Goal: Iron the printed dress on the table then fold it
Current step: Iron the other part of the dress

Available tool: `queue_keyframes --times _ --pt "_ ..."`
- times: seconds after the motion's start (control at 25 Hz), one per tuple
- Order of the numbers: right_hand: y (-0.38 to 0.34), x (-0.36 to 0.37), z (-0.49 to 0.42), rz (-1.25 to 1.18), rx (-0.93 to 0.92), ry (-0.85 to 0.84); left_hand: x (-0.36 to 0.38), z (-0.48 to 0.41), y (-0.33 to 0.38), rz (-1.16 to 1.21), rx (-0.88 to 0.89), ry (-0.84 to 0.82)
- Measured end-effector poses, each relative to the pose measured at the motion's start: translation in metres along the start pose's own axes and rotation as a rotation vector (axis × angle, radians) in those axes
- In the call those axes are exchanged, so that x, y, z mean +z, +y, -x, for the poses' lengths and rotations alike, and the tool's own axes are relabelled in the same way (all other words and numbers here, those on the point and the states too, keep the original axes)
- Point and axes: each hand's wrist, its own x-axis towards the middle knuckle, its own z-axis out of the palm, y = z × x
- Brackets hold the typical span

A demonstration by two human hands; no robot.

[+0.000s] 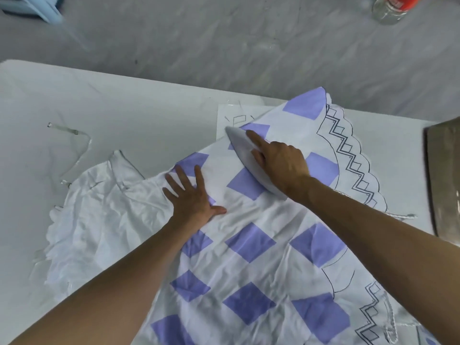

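A white dress (pixel 249 245) printed with purple squares lies spread and wrinkled across the white table (pixel 74 108); its plain bodice with clear straps is at the left. A white iron (pixel 245 155) rests on the skirt near the far hem, tip pointing away from me. My right hand (pixel 278 160) grips the iron's handle, index finger stretched along its top. With fingers spread, my left hand (pixel 191 192) presses flat on the fabric just left of the iron.
A sheet of paper (pixel 231 115) lies under the dress's far edge. A metallic slab (pixel 445 178) sits at the table's right edge. On the grey floor beyond stand a clear bottle with a red label (pixel 390 7) and a pale blue object (pixel 37 6).
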Motion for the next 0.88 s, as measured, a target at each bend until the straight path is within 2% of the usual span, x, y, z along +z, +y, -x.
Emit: queue_keyframes --times 0.16,0.24,0.32,0.36,0.44,0.48,0.56,0.68,0.76,0.88 --pt "0.046 -0.014 -0.017 -0.107 0.216 0.085 -0.007 0.000 -0.001 -0.027 0.019 0.015" --pt "0.060 -0.021 -0.018 -0.125 0.260 0.082 -0.011 0.001 0.000 -0.041 -0.002 -0.010" --pt "0.068 -0.026 -0.017 -0.180 0.267 0.094 -0.018 0.005 0.004 -0.064 -0.003 0.035" --pt "0.069 -0.027 -0.015 -0.196 0.247 0.101 -0.020 0.007 0.009 -0.100 0.053 0.114" --pt "0.069 -0.029 -0.014 -0.211 0.187 0.102 -0.023 0.009 0.030 -0.145 0.289 0.284" --pt "0.067 -0.028 -0.014 -0.215 0.155 0.091 -0.025 0.011 0.047 -0.147 0.418 0.303" --pt "0.059 -0.025 -0.016 -0.167 0.063 0.035 -0.029 0.014 0.080 -0.161 0.554 0.183" --pt "0.053 -0.020 -0.018 -0.060 -0.040 -0.025 -0.023 0.012 0.102 -0.231 0.508 0.014" --pt "0.065 -0.022 -0.020 -0.050 0.000 0.005 -0.021 0.009 0.104 -0.269 0.472 -0.015" --pt "0.098 -0.028 -0.020 -0.080 0.160 0.051 -0.021 0.007 0.110 -0.330 0.467 -0.022"
